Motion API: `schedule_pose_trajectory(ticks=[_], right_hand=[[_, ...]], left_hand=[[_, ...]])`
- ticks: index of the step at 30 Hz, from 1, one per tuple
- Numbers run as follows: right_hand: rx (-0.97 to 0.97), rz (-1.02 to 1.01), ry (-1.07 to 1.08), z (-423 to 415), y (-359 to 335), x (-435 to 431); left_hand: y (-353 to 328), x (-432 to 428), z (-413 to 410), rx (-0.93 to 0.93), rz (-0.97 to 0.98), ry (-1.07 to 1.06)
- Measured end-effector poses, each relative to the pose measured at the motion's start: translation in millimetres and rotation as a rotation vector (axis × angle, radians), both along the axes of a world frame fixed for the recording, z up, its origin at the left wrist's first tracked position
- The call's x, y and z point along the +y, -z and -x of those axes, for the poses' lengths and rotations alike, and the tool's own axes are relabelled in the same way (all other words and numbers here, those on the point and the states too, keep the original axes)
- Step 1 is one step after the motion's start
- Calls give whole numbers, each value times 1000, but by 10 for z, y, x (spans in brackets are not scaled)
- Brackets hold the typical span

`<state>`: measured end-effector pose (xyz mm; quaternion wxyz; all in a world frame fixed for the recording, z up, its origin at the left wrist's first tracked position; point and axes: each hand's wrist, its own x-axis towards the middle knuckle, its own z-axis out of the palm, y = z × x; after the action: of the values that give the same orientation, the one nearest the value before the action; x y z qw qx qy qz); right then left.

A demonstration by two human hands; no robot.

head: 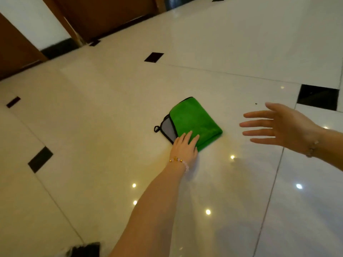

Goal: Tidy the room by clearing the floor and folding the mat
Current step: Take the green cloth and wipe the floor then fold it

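A green mat (193, 119) with a grey underside and black trim lies folded on the glossy cream tile floor (111, 127). A small black loop sticks out at its left corner. My left hand (184, 147) rests flat on the mat's near corner, fingers straight. My right hand (278, 127) hovers in the air to the right of the mat, fingers spread and holding nothing.
Brown wooden doors and frames (104, 17) line the wall at the top left, with a dark skirting (57, 49) below a white wall section. Small black inset tiles (317, 97) dot the floor. A dark object (85, 250) shows at the bottom edge.
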<state>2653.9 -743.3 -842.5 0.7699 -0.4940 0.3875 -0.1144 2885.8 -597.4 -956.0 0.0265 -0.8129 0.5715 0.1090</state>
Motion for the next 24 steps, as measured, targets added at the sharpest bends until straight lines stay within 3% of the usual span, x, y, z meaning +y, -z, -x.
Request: schedule_pose_trajectory(ticks=[2,5,7,9,11,16,18,20,21,24], right_hand=[[-51,-49,76,-198,43,-224],[-266,-1,-104,-444,239,-314],[-508,-339,-214,-479,487,-519],[-554,-502,-357,-634,667,-689],[-514,-539,-393,-820,730,-737],[-499,-366,-254,-1336,691,-644],[-259,-172,-112,-1629,512,-374],[-247,-269,-175,-1954,341,-403],[-191,-159,-182,-2067,302,-364],[-85,-176,-212,-2307,196,-331]], left_hand=[[11,-209,-254,7,26,-72],[7,-475,-640,1,32,-145],[2,-609,-920,11,19,-198],[18,-686,-1235,16,8,-246],[33,-711,-1547,31,-15,-292],[-62,-532,-2391,76,-147,-452],[-84,-348,-2632,61,-172,-503],[-125,-129,-2797,38,-195,-566],[-163,-26,-2857,24,-215,-599],[-281,212,-2979,-43,-302,-667]])
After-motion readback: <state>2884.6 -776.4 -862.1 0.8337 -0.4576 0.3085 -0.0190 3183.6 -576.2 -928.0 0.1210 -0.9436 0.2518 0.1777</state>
